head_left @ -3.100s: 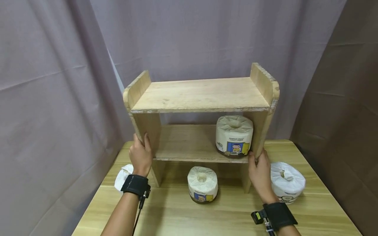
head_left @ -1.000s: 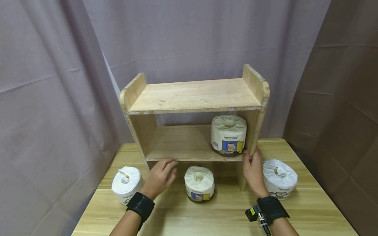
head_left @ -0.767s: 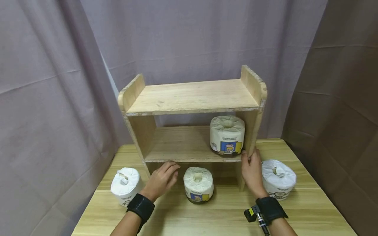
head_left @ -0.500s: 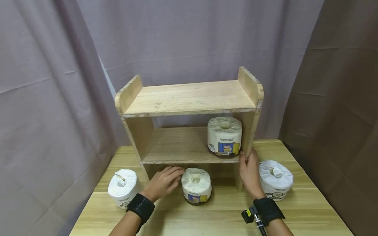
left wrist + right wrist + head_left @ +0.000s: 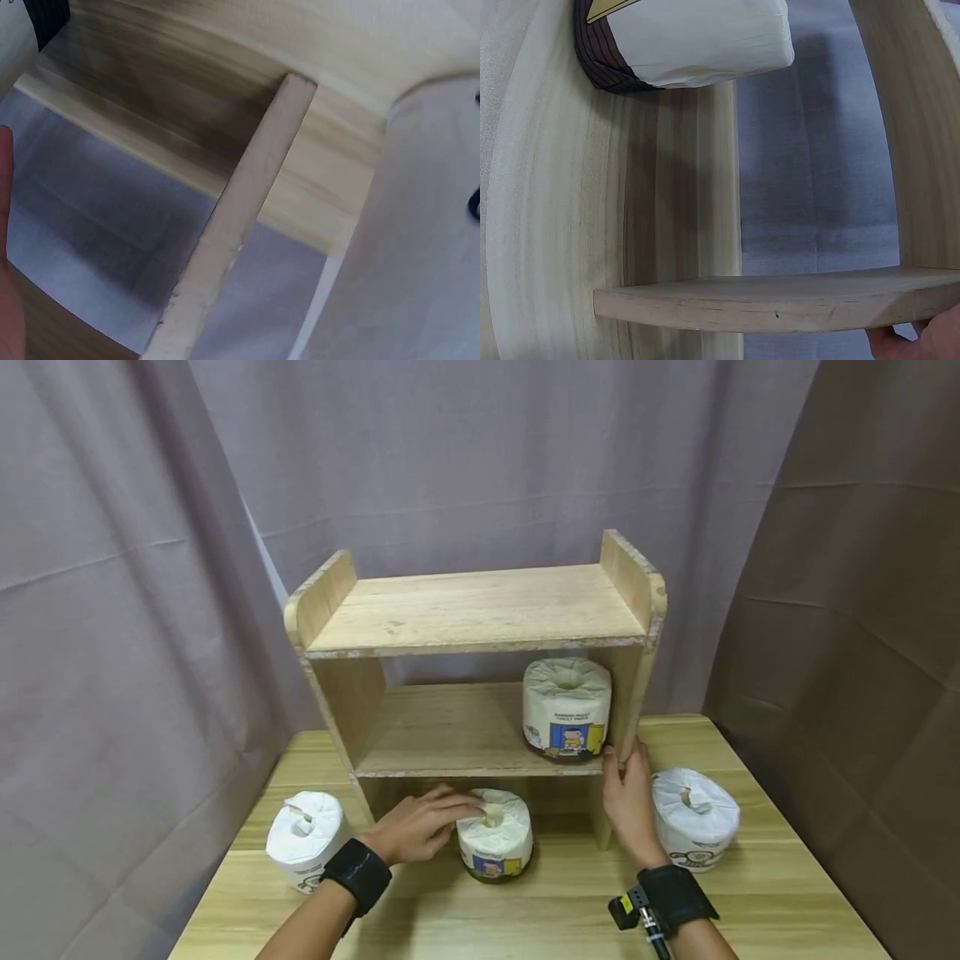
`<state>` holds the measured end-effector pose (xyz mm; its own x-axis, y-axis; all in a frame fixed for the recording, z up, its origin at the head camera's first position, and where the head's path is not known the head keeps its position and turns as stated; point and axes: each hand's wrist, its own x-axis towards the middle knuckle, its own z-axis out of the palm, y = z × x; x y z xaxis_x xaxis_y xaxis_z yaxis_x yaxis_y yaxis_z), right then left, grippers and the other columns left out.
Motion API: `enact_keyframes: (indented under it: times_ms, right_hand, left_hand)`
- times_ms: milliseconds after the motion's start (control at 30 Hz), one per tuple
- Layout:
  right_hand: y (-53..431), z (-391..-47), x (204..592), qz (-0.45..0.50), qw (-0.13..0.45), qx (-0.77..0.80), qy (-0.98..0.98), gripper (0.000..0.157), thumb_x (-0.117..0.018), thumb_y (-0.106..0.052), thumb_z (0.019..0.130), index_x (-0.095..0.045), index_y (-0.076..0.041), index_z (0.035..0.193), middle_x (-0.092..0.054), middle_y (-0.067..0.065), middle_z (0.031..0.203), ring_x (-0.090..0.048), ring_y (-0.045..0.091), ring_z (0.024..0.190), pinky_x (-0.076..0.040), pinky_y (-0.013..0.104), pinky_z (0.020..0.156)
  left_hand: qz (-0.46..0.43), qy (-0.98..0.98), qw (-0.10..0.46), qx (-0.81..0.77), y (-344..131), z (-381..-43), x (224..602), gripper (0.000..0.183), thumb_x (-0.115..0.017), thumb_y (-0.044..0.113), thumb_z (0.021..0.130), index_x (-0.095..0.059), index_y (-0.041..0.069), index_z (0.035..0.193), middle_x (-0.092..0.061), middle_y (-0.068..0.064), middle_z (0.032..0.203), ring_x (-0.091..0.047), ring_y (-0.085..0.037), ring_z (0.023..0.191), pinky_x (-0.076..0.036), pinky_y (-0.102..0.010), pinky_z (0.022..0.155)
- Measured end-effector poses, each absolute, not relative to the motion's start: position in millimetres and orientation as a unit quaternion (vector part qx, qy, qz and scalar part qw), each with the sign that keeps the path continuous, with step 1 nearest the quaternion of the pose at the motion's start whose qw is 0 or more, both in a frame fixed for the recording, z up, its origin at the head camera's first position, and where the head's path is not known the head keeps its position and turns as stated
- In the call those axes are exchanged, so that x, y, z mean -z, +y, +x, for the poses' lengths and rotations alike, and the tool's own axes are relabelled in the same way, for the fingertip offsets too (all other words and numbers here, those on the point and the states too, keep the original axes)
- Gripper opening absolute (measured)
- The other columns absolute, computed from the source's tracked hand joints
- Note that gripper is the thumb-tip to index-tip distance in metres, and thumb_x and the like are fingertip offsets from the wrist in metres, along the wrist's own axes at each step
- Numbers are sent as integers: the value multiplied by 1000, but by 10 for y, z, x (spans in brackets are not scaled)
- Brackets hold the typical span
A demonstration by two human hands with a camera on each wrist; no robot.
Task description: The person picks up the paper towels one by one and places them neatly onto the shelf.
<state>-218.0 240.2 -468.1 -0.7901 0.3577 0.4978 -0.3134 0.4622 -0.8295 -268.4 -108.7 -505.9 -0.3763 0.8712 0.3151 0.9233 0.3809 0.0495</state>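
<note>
A two-tier wooden shelf [image 5: 480,610] stands on the table, a wrapped toilet roll [image 5: 567,710] on its middle board against the right side panel. My right hand [image 5: 630,802] grips the front edge of that panel at middle-board height; its fingers show at the lower right in the right wrist view. In front of the shelf's lower opening sits another wrapped toilet roll [image 5: 495,843]. My left hand [image 5: 420,827] reaches over it from the left with extended fingers, tips overlapping its top near the core hole. Only a sliver of this hand enters the left wrist view.
A white-wrapped toilet roll [image 5: 307,839] stands left of the shelf, beside my left wrist. On the right, a similar white roll [image 5: 693,818] is close to my right hand. Behind the wooden table [image 5: 585,910] hangs a grey curtain [image 5: 480,460].
My left hand has let go of the shelf's left panel and moved down and right to the middle roll. My right hand keeps its grip on the right panel. The view has shifted slightly.
</note>
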Motion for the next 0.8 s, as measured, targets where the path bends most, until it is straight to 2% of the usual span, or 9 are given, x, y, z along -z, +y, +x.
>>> enact_keyframes:
  times_ms: [67, 133, 267, 367, 500, 633, 700, 800]
  right_hand:
    - [2384, -2187, 4683, -18, 320, -519, -792, 31, -47, -8, 110, -52, 11, 133, -54, 29, 121, -53, 37, 111, -40, 44, 91]
    - [2368, -2193, 4683, -20, 318, -522, -791, 31, -47, -8, 110, -52, 11, 133, -54, 28, 121, -53, 36, 111, -39, 42, 90]
    - [2368, -2175, 4667, -18, 312, -527, -791, 34, -47, -9, 110, -51, 11, 138, -53, 30, 125, -52, 38, 115, -38, 44, 92]
    - [2358, -2168, 4662, -17, 308, -528, -791, 35, -47, -9, 110, -50, 10, 140, -53, 30, 126, -51, 38, 116, -39, 45, 92]
    - [2343, -2171, 4664, -17, 310, -526, -792, 35, -47, -8, 110, -50, 11, 139, -53, 30, 126, -51, 38, 116, -39, 46, 94]
    - [2338, -2181, 4661, -15, 314, -526, -790, 32, -47, -9, 110, -52, 11, 135, -53, 30, 123, -52, 37, 113, -39, 42, 92]
    - [2342, -2181, 4660, -15, 318, -525, -789, 31, -47, -9, 110, -53, 12, 133, -53, 30, 122, -52, 36, 112, -39, 41, 91]
    - [2352, -2173, 4663, -16, 323, -527, -786, 30, -47, -8, 109, -53, 13, 131, -54, 30, 122, -52, 35, 113, -38, 39, 91]
  left_hand:
    - [-545, -826, 102, 96, -1091, -2702, 5041, 56, -62, 5, 99, -58, 28, 149, -54, 11, 157, -52, -19, 141, -57, -26, 87]
    - [-542, -833, 76, 81, -1094, -2714, 5004, 56, -61, 6, 100, -57, 31, 150, -51, 13, 159, -49, -20, 142, -54, -19, 77]
    - [-545, -835, 36, 66, -1073, -2734, 4924, 52, -61, 6, 102, -59, 29, 149, -50, 12, 161, -46, -25, 144, -56, -30, 93]
    - [-554, -829, 36, 63, -1086, -2747, 4913, 50, -63, 7, 103, -60, 29, 148, -51, 12, 160, -47, -27, 145, -56, -36, 98]
    - [-568, -821, 42, 39, -1098, -2748, 4889, 48, -63, 10, 105, -60, 28, 149, -53, 12, 158, -49, -28, 144, -59, -29, 85]
    - [-585, -809, 60, -23, -1059, -2771, 4829, 49, -61, 10, 106, -59, 30, 150, -57, 14, 154, -52, -24, 141, -52, -17, 64]
    - [-593, -801, 68, -56, -1022, -2790, 4796, 50, -59, 9, 106, -58, 32, 151, -59, 15, 151, -53, -21, 139, -48, -14, 58]
    - [-602, -788, 79, -97, -963, -2814, 4756, 51, -60, 9, 106, -58, 34, 151, -61, 16, 149, -54, -16, 134, -46, -14, 56]
